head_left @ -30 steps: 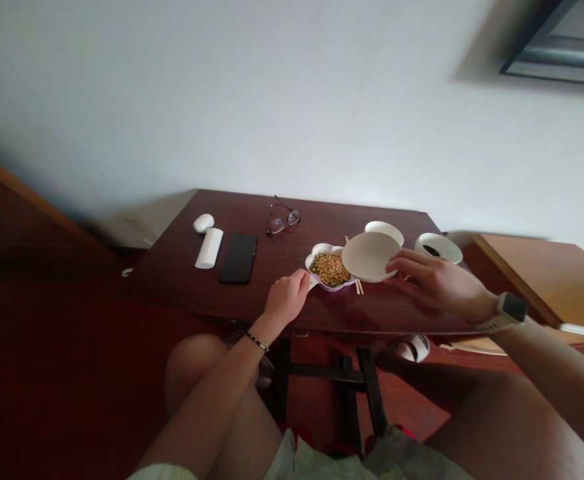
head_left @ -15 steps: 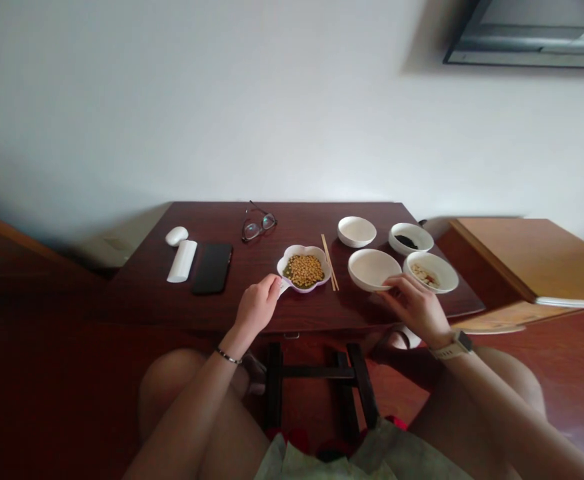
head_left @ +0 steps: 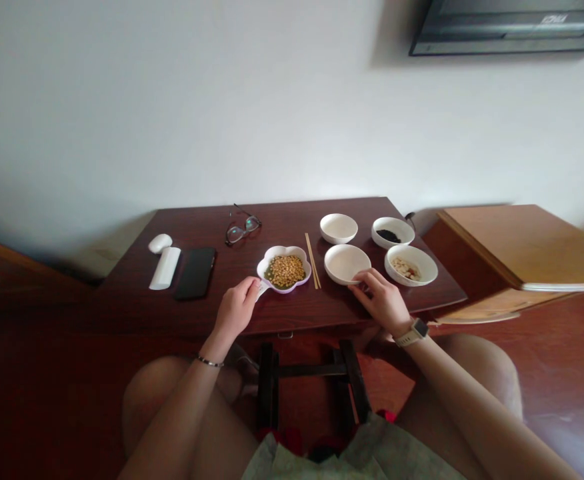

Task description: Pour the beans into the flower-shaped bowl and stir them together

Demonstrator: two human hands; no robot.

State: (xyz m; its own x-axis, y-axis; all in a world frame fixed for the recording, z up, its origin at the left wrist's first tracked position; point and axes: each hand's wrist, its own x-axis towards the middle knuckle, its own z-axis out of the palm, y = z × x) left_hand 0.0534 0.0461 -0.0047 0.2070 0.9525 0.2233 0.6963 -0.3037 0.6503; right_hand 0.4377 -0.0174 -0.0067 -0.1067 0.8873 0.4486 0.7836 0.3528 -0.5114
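My left hand point(head_left: 237, 309) is closed on the small handle of a flower-shaped white dish point(head_left: 285, 270) filled with yellow beans. My right hand point(head_left: 382, 300) rests at the near rim of an empty white bowl point(head_left: 346, 263), fingers curled against it. Wooden chopsticks point(head_left: 313, 251) lie between the dish and that bowl. Behind stand another empty white bowl point(head_left: 339, 228), a bowl with dark bits point(head_left: 393, 232), and to the right a bowl with pale and red pieces point(head_left: 411, 265).
On the dark wooden table point(head_left: 282, 307) lie glasses point(head_left: 242, 228), a black phone point(head_left: 195, 273), a white cylinder point(head_left: 165, 268) and a white mouse point(head_left: 160, 243). A lighter wooden cabinet point(head_left: 522, 247) stands at the right. My bare knees are under the table's front edge.
The empty bowl held tilted in my right hand a second ago now stands flat on the table. The view has swung, showing more bowls on the right. My left hand stays on the dish.
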